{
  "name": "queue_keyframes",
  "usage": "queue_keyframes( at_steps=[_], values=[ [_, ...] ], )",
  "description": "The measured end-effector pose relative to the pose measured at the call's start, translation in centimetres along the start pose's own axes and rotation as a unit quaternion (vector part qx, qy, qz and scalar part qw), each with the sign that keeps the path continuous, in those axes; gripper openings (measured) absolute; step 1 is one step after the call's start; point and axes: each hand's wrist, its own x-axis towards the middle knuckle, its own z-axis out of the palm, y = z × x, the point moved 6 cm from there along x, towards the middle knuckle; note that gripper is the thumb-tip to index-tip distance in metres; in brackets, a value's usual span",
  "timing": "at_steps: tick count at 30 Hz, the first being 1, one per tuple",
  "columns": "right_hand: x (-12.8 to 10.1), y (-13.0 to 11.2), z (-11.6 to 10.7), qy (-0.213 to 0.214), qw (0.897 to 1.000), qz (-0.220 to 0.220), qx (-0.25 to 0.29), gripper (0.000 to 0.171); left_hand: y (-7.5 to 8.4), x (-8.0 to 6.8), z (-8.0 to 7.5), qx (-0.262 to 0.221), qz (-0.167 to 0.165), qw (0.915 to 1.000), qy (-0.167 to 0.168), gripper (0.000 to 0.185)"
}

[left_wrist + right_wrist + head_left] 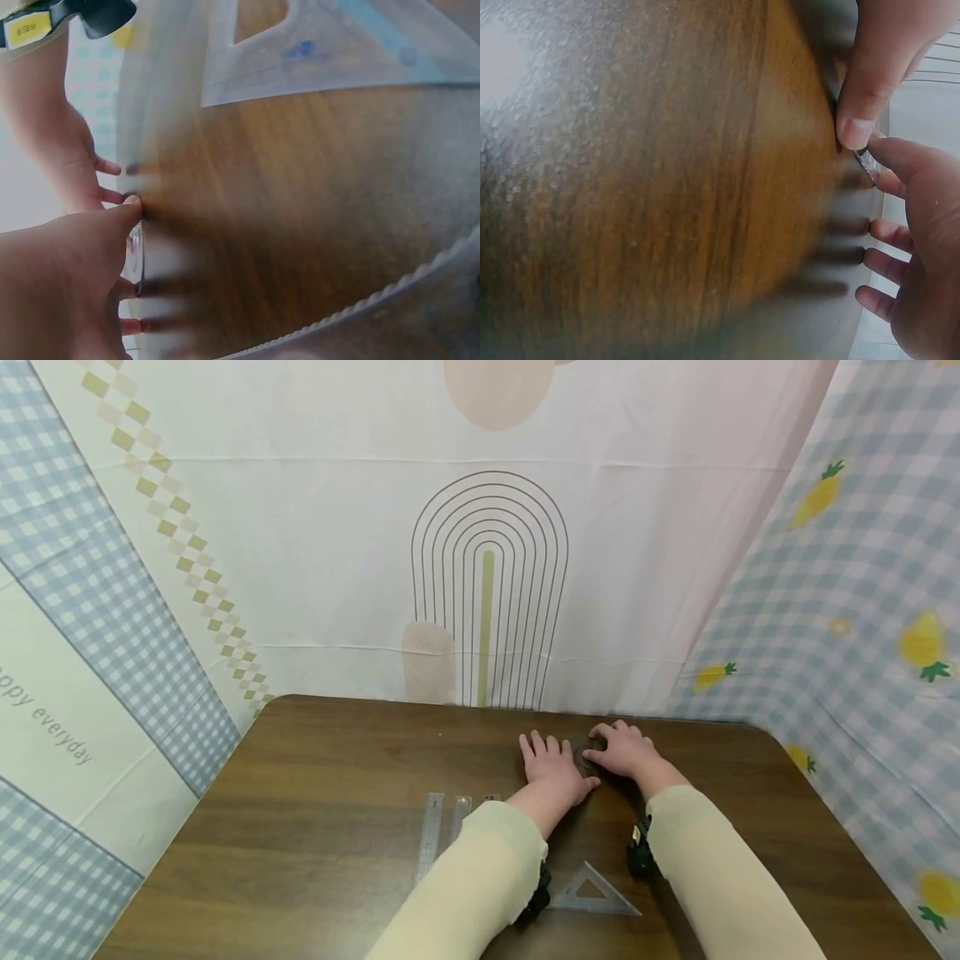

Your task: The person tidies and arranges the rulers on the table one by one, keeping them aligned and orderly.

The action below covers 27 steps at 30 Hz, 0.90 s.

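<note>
Near the far edge of the table, a small clear plastic piece with a curved edge (136, 255) lies between the two hands; its full outline is hidden. My left hand (552, 767) rests with fingers spread, thumb and forefinger on either side of the piece. On its other side, my right hand (626, 750) holds the piece's end with bent thumb and forefinger. The right thumb (859, 124) touches it in the right wrist view. Closer to me lies a clear set square (600, 905) with a triangular cut-out, near the left wrist.
Left of the left forearm, a clear ruler (430, 835) lies beside another clear strip (461, 810), partly covered by the sleeve. The end of a third piece (491, 797) shows by the cuff. A patterned cloth (337, 568) hangs behind the wooden table (300, 827).
</note>
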Motion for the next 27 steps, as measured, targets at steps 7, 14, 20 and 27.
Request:
queue_keyframes(
  at_steps=[7,14,20,27],
  values=[
    [-0.3,-0.1,-0.3,-0.002,1.0,0.007,0.01,0.046,-0.5,-0.7,-0.2,-0.03,0.001,0.9993,-0.024,0.088],
    [-0.3,-0.1,-0.4,-0.009,1.0,0.016,0.02,0.042,-0.8,-1.5,-0.4,-0.041,-0.002,0.999,-0.019,0.085],
    [0.0,0.0,-0.8,0.001,0.998,0.004,0.064,0.032,-0.9,-1.0,0.2,-0.054,0.006,0.9983,-0.023,0.086],
    [0.3,0.1,-1.1,0.02,0.995,-0.003,0.099,0.025,-1.0,-0.5,0.7,-0.068,0.019,0.9973,-0.019,0.088]
  ],
)
